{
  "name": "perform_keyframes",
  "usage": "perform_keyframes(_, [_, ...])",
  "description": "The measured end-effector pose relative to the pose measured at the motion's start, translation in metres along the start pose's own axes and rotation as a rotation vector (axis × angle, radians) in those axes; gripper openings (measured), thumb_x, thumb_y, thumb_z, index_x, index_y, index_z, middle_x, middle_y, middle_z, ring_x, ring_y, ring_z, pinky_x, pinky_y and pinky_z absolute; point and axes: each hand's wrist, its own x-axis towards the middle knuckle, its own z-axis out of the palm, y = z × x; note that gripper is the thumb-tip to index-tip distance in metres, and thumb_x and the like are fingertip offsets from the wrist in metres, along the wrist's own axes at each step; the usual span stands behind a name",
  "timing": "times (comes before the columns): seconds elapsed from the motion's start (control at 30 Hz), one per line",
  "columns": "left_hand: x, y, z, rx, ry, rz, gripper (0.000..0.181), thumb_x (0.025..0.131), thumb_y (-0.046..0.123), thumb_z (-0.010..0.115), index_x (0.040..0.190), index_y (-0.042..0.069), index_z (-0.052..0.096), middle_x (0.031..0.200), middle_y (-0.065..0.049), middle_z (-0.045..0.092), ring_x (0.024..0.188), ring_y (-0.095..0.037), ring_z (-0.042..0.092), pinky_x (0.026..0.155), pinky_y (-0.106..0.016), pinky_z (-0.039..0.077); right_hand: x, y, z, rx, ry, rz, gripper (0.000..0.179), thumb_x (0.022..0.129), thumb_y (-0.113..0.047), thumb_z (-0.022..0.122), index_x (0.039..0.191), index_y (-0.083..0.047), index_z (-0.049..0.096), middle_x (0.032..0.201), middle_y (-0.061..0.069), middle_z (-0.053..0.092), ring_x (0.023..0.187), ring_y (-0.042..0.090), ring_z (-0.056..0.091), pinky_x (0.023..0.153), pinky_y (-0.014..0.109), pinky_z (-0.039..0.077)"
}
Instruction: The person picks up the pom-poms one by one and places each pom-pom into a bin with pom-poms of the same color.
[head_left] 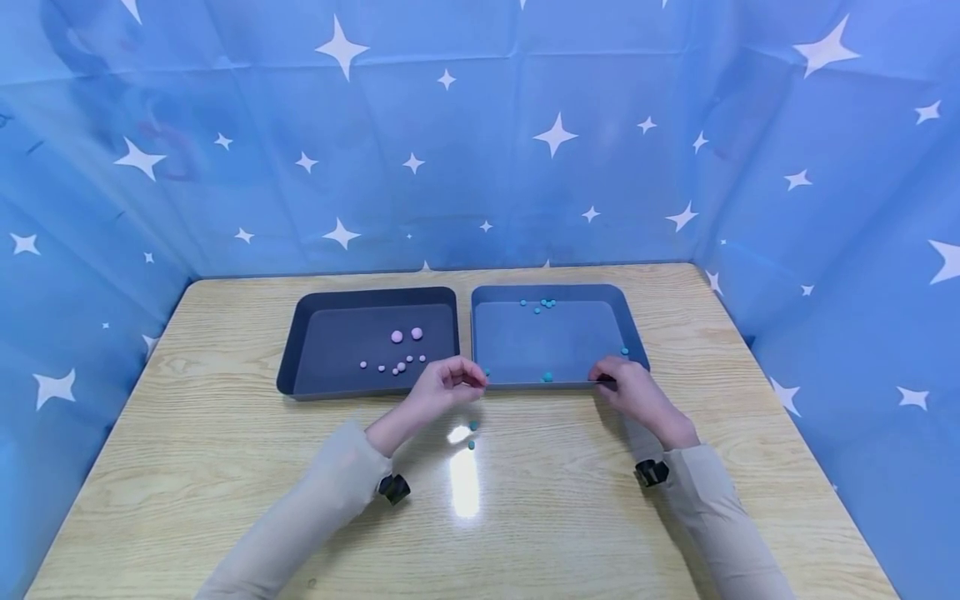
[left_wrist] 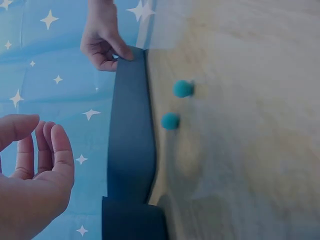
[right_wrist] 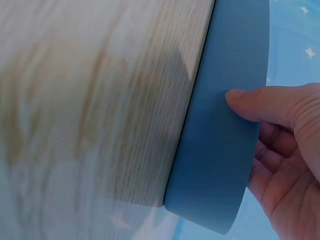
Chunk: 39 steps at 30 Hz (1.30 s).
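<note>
My right hand [head_left: 632, 390] grips the front wall of the blue tray [head_left: 555, 342] near its right corner. In the right wrist view the thumb lies on the outer face of the wall, and the other fingers curl over its rim. My left hand [head_left: 447, 385] hovers by the tray's front left corner, between the two trays. The left wrist view shows its fingers [left_wrist: 63, 150] loosely bent, the thumb apart from them and nothing held. Two small teal balls [left_wrist: 183, 88] lie on the table in front of the blue tray. Several more teal balls [head_left: 548, 377] are inside it.
A dark tray [head_left: 330, 342] stands left of the blue one, a narrow gap between them. It holds several pink balls [head_left: 397, 337], two of them larger. Both trays rest on a wooden table [head_left: 555, 517]. A blue curtain [head_left: 480, 167] with white stars surrounds the back and sides.
</note>
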Motion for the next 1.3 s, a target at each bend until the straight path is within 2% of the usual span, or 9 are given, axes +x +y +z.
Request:
perform_keyframes(0.07, [-0.003, -0.002, 0.000, 0.016, -0.015, -0.012, 0.019, 0.081, -0.010, 0.059, 0.099, -0.014, 0.056, 0.096, -0.017, 0.063, 0.086, -0.013, 0.059, 0.076, -0.020, 0.050, 0.000, 0.000, 0.000, 0.000, -0.001, 0.000, 0.017, 0.075, 0.012, 0.068, 0.085, -0.002, 0.066, 0.084, 0.008, 0.064, 0.080, 0.025, 0.062, 0.070, 0.040, 0.052])
perform_keyframes(0.33, [-0.010, -0.015, 0.000, 0.136, -0.078, -0.035, 0.019, 0.077, -0.013, 0.059, 0.096, -0.014, 0.057, 0.095, -0.028, 0.060, 0.083, -0.017, 0.058, 0.075, -0.020, 0.050, 0.001, -0.001, 0.000, 0.005, -0.006, 0.006, 0.017, 0.076, 0.012, 0.068, 0.085, -0.002, 0.066, 0.084, 0.008, 0.064, 0.080, 0.024, 0.062, 0.071, 0.040, 0.052])
perform_keyframes(0.5, [-0.013, -0.025, -0.001, 0.151, -0.125, -0.080, 0.021, 0.076, -0.015, 0.059, 0.098, -0.014, 0.058, 0.099, -0.032, 0.058, 0.082, -0.015, 0.059, 0.074, -0.020, 0.051, 0.001, -0.001, 0.000, 0.009, -0.007, 0.012, 0.017, 0.076, 0.012, 0.068, 0.085, -0.002, 0.066, 0.084, 0.008, 0.064, 0.080, 0.024, 0.062, 0.071, 0.040, 0.053])
perform_keyframes(0.67, [-0.015, -0.030, 0.001, 0.177, -0.148, -0.066, 0.022, 0.077, -0.016, 0.060, 0.099, -0.015, 0.059, 0.099, -0.033, 0.058, 0.086, -0.027, 0.060, 0.075, -0.022, 0.052, 0.001, 0.000, 0.000, 0.014, -0.007, 0.013, 0.017, 0.076, 0.012, 0.068, 0.085, -0.002, 0.066, 0.084, 0.008, 0.064, 0.080, 0.023, 0.062, 0.071, 0.040, 0.053])
perform_keyframes(0.8, [-0.015, -0.033, 0.002, 0.279, -0.147, -0.023, 0.021, 0.077, -0.016, 0.060, 0.098, -0.013, 0.060, 0.098, -0.029, 0.060, 0.090, -0.037, 0.059, 0.077, -0.030, 0.053, 0.000, -0.001, 0.000, 0.018, -0.009, 0.014, 0.017, 0.076, 0.012, 0.068, 0.085, -0.002, 0.066, 0.084, 0.008, 0.064, 0.080, 0.023, 0.062, 0.071, 0.039, 0.053])
perform_keyframes(0.93, [-0.014, -0.034, 0.004, 0.377, -0.153, -0.018, 0.021, 0.078, -0.014, 0.061, 0.097, -0.009, 0.062, 0.097, -0.021, 0.063, 0.091, -0.033, 0.059, 0.080, -0.037, 0.052, 0.000, 0.000, 0.000, 0.022, -0.007, 0.017, 0.017, 0.076, 0.012, 0.068, 0.085, -0.002, 0.066, 0.084, 0.008, 0.064, 0.080, 0.023, 0.062, 0.070, 0.039, 0.053])
perform_keyframes(1.17, [-0.009, -0.035, 0.007, 0.491, -0.144, -0.052, 0.024, 0.074, -0.014, 0.058, 0.094, -0.003, 0.064, 0.093, -0.010, 0.064, 0.087, -0.021, 0.059, 0.078, -0.030, 0.052, 0.000, 0.001, 0.001, 0.018, 0.001, 0.007, 0.017, 0.076, 0.012, 0.068, 0.085, -0.002, 0.066, 0.084, 0.008, 0.064, 0.080, 0.024, 0.062, 0.070, 0.039, 0.053])
perform_keyframes(1.3, [-0.007, -0.033, 0.009, 0.543, -0.152, -0.040, 0.026, 0.072, -0.015, 0.057, 0.093, -0.002, 0.064, 0.091, -0.008, 0.064, 0.085, -0.019, 0.059, 0.076, -0.029, 0.052, -0.001, 0.002, 0.001, 0.016, 0.000, 0.005, 0.017, 0.076, 0.012, 0.068, 0.085, -0.002, 0.066, 0.084, 0.008, 0.064, 0.080, 0.024, 0.062, 0.070, 0.039, 0.053])
